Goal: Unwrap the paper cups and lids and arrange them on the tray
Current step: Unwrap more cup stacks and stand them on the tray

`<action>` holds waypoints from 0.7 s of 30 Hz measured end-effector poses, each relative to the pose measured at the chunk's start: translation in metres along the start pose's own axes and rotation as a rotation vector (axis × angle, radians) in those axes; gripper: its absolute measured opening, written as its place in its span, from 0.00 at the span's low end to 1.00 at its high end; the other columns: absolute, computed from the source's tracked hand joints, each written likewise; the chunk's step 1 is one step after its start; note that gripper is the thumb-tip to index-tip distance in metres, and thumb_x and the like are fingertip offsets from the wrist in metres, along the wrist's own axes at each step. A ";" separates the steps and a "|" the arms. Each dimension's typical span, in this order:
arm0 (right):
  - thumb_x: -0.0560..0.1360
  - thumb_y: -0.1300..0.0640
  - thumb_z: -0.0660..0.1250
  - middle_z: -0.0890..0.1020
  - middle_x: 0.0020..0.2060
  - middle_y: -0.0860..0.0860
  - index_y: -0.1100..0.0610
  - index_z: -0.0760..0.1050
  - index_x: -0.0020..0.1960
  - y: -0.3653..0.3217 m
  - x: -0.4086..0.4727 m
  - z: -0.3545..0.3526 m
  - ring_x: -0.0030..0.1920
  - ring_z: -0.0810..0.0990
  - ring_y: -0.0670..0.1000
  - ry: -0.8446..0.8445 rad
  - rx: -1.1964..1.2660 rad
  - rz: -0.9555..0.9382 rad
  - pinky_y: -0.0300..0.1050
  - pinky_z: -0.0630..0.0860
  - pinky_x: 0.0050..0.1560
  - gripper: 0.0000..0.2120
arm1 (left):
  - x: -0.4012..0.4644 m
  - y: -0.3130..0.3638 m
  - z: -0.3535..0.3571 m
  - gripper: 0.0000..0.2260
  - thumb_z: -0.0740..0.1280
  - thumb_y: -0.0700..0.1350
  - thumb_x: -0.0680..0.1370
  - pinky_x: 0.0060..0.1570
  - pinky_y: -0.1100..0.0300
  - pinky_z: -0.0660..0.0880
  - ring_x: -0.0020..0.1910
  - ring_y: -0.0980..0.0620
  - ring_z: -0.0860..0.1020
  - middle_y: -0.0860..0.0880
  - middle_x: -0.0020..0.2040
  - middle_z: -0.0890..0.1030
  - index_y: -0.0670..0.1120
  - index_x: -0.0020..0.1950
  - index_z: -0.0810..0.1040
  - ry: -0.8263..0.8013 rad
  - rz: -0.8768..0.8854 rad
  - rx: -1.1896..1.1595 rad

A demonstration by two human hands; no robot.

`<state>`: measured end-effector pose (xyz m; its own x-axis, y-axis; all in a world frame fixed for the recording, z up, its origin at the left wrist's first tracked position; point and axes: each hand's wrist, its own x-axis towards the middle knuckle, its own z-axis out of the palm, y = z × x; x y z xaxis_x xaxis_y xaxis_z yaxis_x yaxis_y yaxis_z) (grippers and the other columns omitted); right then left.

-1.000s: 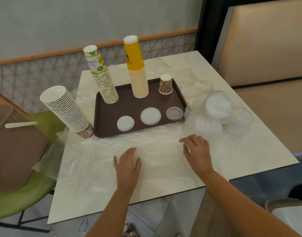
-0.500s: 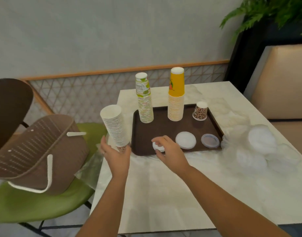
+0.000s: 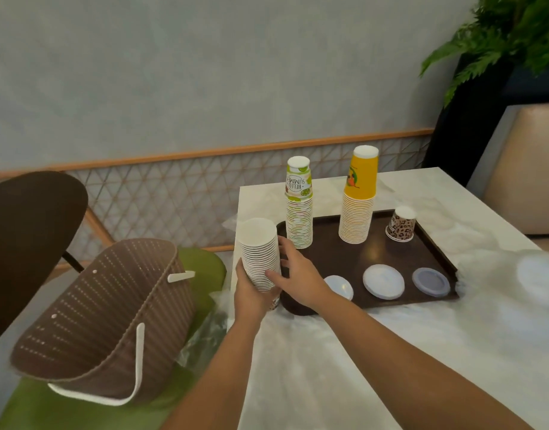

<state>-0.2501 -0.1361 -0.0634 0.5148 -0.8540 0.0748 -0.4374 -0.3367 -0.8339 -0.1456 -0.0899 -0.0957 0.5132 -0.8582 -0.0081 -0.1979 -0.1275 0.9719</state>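
A tall stack of white-rimmed paper cups (image 3: 260, 251) stands at the table's left edge, just left of the brown tray (image 3: 357, 257). My left hand (image 3: 251, 294) grips the stack low from the left. My right hand (image 3: 298, 276) holds its right side, fingers spread along it. On the tray stand a lime-print cup stack (image 3: 299, 203), a yellow cup stack (image 3: 358, 195) and a single leopard-print cup (image 3: 401, 224). Three lids lie along the tray's front: a white lid (image 3: 340, 287), a larger white lid (image 3: 383, 281) and a clear lid (image 3: 430, 281).
Clear plastic wrapping with more lids (image 3: 534, 274) lies on the marble table (image 3: 375, 367) right of the tray. A brown woven basket (image 3: 105, 315) sits tilted on a green chair (image 3: 201, 268) to the left. A padded bench (image 3: 527, 169) and a plant (image 3: 515, 32) stand at the right.
My view has swung left and up. My left hand moved from the table to the white cup stack. My right hand left the small white lid and took the stack's right side.
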 end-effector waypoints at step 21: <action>0.66 0.41 0.74 0.72 0.68 0.50 0.47 0.56 0.74 -0.075 0.006 -0.133 0.67 0.71 0.51 0.081 -0.211 -0.171 0.49 0.71 0.65 0.43 | 0.002 0.064 0.034 0.40 0.78 0.40 0.63 0.43 0.68 0.73 0.56 0.52 0.74 0.51 0.59 0.73 0.50 0.69 0.62 -0.040 0.185 0.072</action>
<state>-0.3127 -0.1686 0.0726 0.5378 -0.8035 0.2552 -0.4974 -0.5468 -0.6734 -0.1859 -0.1165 -0.0413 0.4292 -0.8892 0.1587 -0.3460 0.0004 0.9382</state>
